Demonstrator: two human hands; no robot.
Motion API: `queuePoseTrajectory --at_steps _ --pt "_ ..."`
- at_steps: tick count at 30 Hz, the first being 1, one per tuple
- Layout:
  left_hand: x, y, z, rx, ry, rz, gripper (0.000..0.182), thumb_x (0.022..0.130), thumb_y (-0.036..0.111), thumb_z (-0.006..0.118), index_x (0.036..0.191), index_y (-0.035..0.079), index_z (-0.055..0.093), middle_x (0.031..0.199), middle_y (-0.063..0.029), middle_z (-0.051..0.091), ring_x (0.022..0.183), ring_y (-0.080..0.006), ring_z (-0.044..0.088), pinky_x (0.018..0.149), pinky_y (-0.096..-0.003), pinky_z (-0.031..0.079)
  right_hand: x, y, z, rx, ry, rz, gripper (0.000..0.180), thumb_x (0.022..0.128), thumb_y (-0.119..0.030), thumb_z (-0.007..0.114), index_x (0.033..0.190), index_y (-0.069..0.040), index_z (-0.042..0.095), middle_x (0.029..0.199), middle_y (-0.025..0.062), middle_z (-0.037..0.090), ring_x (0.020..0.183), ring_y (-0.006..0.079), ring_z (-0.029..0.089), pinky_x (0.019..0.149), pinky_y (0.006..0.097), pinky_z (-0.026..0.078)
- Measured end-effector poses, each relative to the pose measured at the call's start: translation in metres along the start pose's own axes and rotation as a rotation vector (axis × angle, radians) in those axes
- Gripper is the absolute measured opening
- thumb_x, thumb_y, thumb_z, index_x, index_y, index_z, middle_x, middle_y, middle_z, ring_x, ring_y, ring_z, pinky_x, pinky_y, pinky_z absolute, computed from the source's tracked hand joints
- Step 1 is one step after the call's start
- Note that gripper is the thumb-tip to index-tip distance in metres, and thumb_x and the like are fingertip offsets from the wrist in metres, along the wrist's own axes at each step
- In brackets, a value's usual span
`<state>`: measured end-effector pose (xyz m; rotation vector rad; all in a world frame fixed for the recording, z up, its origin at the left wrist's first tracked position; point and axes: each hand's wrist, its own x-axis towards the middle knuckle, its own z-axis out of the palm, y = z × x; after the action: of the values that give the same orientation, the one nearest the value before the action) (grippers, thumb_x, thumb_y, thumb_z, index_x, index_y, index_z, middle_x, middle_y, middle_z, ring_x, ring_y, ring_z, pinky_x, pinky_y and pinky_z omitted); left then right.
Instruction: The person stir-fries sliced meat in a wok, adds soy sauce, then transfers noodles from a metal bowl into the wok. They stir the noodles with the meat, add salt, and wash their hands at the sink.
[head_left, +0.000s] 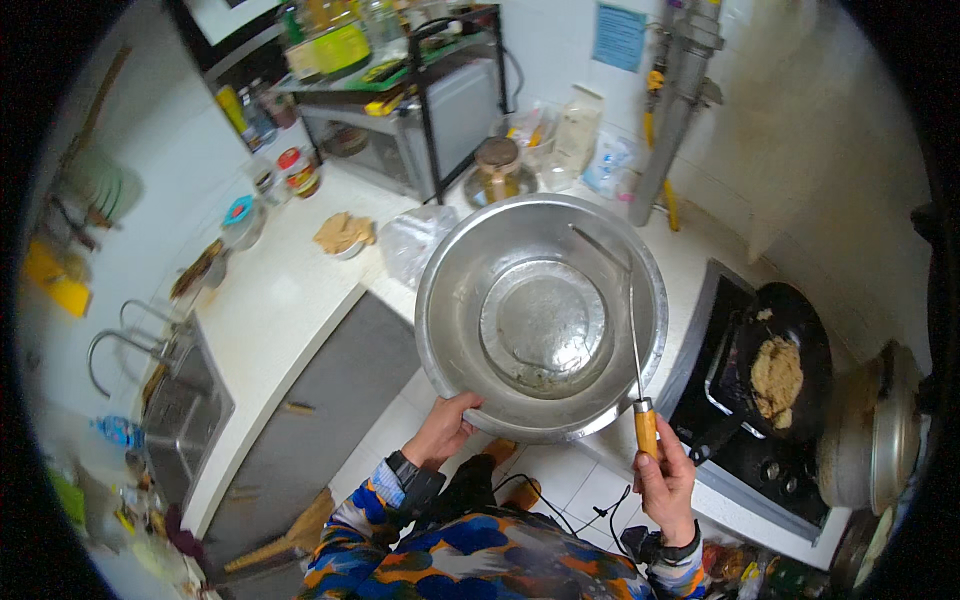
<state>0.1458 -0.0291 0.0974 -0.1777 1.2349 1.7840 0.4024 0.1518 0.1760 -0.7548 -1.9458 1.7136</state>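
Observation:
A large round stainless-steel basin (459, 337) fills the middle of the view, with a little clear liquid at its bottom. Its near-left rim is gripped by my left hand (444, 427), thumb over the edge. My right hand (666, 472) holds the wooden handle (646, 433) of a thin metal-shafted kitchen tool at the basin's near-right rim. The shaft reaches up over the inside wall of the basin; its tip is hard to tell from a reflection there.
To the right, a black frying pan (814, 330) with tan food sits on the gas hob (694, 375), beside a metal pot (851, 442). A plastic bag (412, 240) and a small bowl (349, 251) stand left of the basin; the sink (184, 420) is far left.

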Motion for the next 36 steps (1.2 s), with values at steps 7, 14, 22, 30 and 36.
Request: queuePoseTrajectory --at_steps 7,14,22,30,36 --pt "-0.092 0.021 -0.063 -0.139 0.202 0.072 0.009 0.084 0.007 0.056 0.092 0.004 0.055 0.077 -0.0014 0.055 0.057 -0.0097 0.049 0.048 -0.0224 0.035 0.002 -0.014 0.031 0.031 -0.162 -0.05 0.052 0.09 -0.009 0.054 0.137 0.001 0.035 0.075 0.004 0.057 0.051 0.0059 0.049 0.045 0.0199 0.042" --pt "-0.153 0.036 -0.164 -0.314 0.443 0.291 0.016 0.083 0.005 0.056 0.099 0.001 0.052 0.084 -0.0051 0.057 0.066 -0.0136 0.054 0.051 -0.0278 0.042 0.017 -0.018 0.111 -0.018 -0.194 -0.09 0.052 0.089 -0.014 0.056 0.136 -0.003 0.037 0.072 0.0038 0.054 0.047 0.0047 0.044 0.039 0.0176 0.037" --pt "-0.212 0.076 -0.293 -0.412 0.861 0.502 0.024 0.08 0.004 0.056 0.103 0.003 0.049 0.086 -0.0056 0.056 0.067 -0.015 0.057 0.048 -0.0261 0.046 0.039 -0.023 0.24 0.039 -0.368 -0.095 0.049 0.091 -0.014 0.055 0.135 -0.003 0.038 0.066 0.0015 0.052 0.044 0.0037 0.042 0.038 0.0169 0.035" --pt "-0.258 0.128 -0.399 -0.522 1.083 0.715 0.019 0.08 0.006 0.054 0.097 0.0 0.05 0.075 -0.0052 0.053 0.055 -0.0133 0.051 0.036 -0.0226 0.036 0.053 -0.033 0.323 0.009 -0.488 -0.027 0.049 0.09 -0.016 0.056 0.135 -0.004 0.039 0.065 0.0017 0.054 0.045 0.0042 0.044 0.037 0.0171 0.037" --pt "-0.274 0.148 -0.485 -0.335 1.388 0.766 0.023 0.079 0.006 0.053 0.101 -0.003 0.053 0.085 -0.0075 0.058 0.069 -0.019 0.057 0.058 -0.0289 0.046 0.062 -0.039 0.354 -0.033 -0.533 0.003 0.049 0.091 -0.018 0.056 0.135 -0.004 0.04 0.066 0.0022 0.054 0.045 0.0051 0.045 0.038 0.0181 0.038"
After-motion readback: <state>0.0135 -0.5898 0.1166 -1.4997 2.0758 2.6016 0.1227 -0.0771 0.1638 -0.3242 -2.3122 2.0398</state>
